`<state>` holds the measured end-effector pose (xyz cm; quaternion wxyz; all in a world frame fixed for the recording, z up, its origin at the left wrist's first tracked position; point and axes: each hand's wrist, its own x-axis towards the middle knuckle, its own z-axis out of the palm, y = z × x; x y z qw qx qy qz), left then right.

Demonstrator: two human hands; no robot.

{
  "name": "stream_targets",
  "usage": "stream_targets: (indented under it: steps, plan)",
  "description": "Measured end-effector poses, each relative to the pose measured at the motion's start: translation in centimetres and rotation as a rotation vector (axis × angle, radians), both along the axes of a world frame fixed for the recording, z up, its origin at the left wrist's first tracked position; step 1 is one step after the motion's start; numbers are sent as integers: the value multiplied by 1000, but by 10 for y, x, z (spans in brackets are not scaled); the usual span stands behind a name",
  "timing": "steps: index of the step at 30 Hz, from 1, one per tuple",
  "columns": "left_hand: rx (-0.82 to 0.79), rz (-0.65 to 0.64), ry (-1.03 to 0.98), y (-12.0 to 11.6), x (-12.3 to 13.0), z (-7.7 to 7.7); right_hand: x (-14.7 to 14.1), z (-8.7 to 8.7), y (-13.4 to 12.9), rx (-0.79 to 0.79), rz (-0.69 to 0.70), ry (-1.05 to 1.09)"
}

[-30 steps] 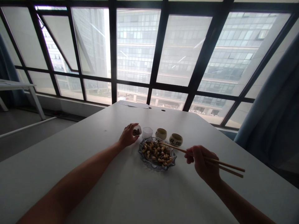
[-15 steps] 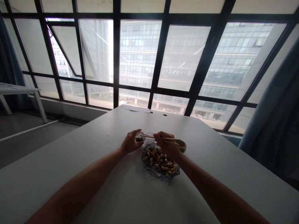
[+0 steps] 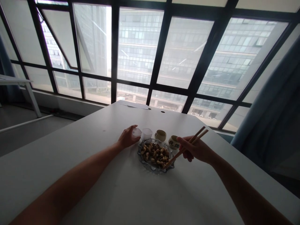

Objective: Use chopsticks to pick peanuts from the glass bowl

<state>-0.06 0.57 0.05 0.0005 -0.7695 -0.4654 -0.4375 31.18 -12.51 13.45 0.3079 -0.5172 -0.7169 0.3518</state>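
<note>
Nuts (image 3: 156,153): in glass bowl (image 3: 156,170) on desk (image 3: 112,190), centrally, presumably reachable.
Chopsticks (image 3: 177,153): tips low at nuts, likely for picking.
Right hand (image 3: 199,150): closed around chopsticks.
Left hand (image 3: 126,138): part-open, curled on left cup (image 3: 136,133), apparently steadying it.

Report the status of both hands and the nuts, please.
Left hand around clear cup. Right hand holding chopsticks, tips at nuts in glass bowl. Two marked cups close behind bowl.

In front of you, a white table (image 3: 140,197) carries a scalloped glass dish (image 3: 152,170). Just beyond it you have a translucent cup (image 3: 147,134) and two cream pots (image 3: 160,135); papers (image 3: 136,106) lie at the far end.
</note>
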Motion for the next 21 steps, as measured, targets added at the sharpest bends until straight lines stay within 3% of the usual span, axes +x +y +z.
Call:
stream_targets:
  steps: [6,9,12,18,21]
  plan:
    - [-40,5,-14,3,2,-1,-5,-14,7,220,-134,36]
    - [-61,-11,-30,5,2,-3,0,-13,9,252,-158,87]
    - [-134,19,-45,5,1,-3,8,-9,8,226,-146,111]
    - [-313,91,10,3,0,0,9,-10,6,-29,103,30]
    - [-316,84,28,1,0,2,3,-19,10,25,74,60]
